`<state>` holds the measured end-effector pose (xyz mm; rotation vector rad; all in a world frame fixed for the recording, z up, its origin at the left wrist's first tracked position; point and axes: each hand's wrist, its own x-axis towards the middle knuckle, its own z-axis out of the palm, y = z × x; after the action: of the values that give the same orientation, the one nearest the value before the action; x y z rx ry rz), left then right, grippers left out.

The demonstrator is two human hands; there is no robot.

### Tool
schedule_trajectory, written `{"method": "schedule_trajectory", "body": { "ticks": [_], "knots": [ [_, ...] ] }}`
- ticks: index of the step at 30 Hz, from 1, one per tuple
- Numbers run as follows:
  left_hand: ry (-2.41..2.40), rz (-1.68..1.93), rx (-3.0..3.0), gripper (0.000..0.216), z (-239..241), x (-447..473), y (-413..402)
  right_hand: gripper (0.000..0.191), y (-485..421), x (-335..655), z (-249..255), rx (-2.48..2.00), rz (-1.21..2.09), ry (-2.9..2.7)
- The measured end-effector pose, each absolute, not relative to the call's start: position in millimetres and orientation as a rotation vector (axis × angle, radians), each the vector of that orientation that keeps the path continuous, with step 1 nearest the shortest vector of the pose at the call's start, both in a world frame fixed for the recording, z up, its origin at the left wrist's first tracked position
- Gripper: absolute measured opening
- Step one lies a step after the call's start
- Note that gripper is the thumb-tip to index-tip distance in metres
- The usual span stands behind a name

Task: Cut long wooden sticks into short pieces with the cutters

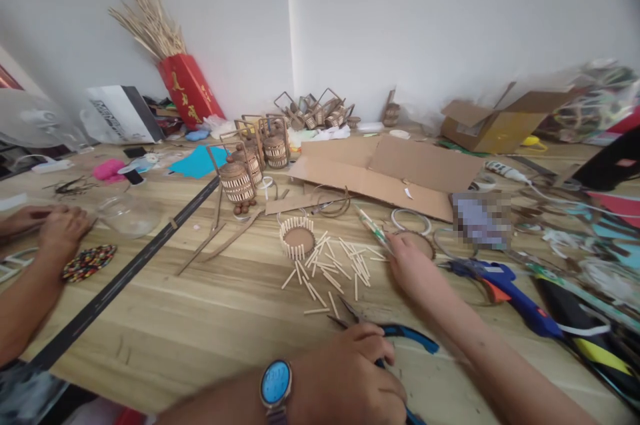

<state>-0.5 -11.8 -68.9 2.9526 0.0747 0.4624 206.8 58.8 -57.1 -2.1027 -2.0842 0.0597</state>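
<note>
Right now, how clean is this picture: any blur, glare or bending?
Head view: soft even light, faint shadows, no harsh glare; lens bending slightly bows the black strip; corners smear; the right hand and the left hand on the blue-handled pliers look motion-blurred; the small sticks at centre are sharpest; one patch is pixelated.

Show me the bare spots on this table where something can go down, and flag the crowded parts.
Bare wood lies between the black strip and the scattered sticks, left of the left hand on the blue-handled tool. The flat cardboard sheet is mostly bare too. Crowded: right of the right hand, around the glue gun, and the baskets at the back.
</note>
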Motion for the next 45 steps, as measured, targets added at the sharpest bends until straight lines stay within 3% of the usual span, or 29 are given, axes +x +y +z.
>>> {"method": "schedule_trajectory", "body": {
  "ticks": [13, 21, 27, 30, 32, 34, 42, 45],
  "knots": [
    [0.181, 0.47, 3.017, 0.02, -63, -6, -8, 0.027, 62, 203, -52, -2.179, -0.043, -2.169],
    [0.323, 0.427, 2.905, 0.014, -67, -4, 0, 0.035, 54, 208, -47, -2.021, -0.024, -2.022],
    [0.577, 0.743, 2.69, 0.013, -56, -4, -5, 0.046, 36, 214, -33, -1.783, 0.298, -1.769],
    [0.746, 0.927, 2.49, 0.032, -53, -5, -7, 0.059, 18, 203, -27, -1.611, 0.682, -1.594],
    [0.882, 0.982, 2.333, 0.04, -52, -5, -8, 0.059, 9, 194, -24, -1.41, 1.052, -1.326],
    [0.972, 1.006, 2.173, 0.038, -52, -5, -8, 0.056, 4, 189, -23, -1.283, 1.214, -1.141],
    [0.963, 0.565, 1.982, 0.038, -47, -4, -5, 0.05, 6, 188, -33, -1.257, 1.231, -1.061],
    [0.973, 0.521, 1.993, 0.038, -47, -4, -3, 0.049, 13, 201, -34, -1.232, 1.09, -0.908]
  ]
}}
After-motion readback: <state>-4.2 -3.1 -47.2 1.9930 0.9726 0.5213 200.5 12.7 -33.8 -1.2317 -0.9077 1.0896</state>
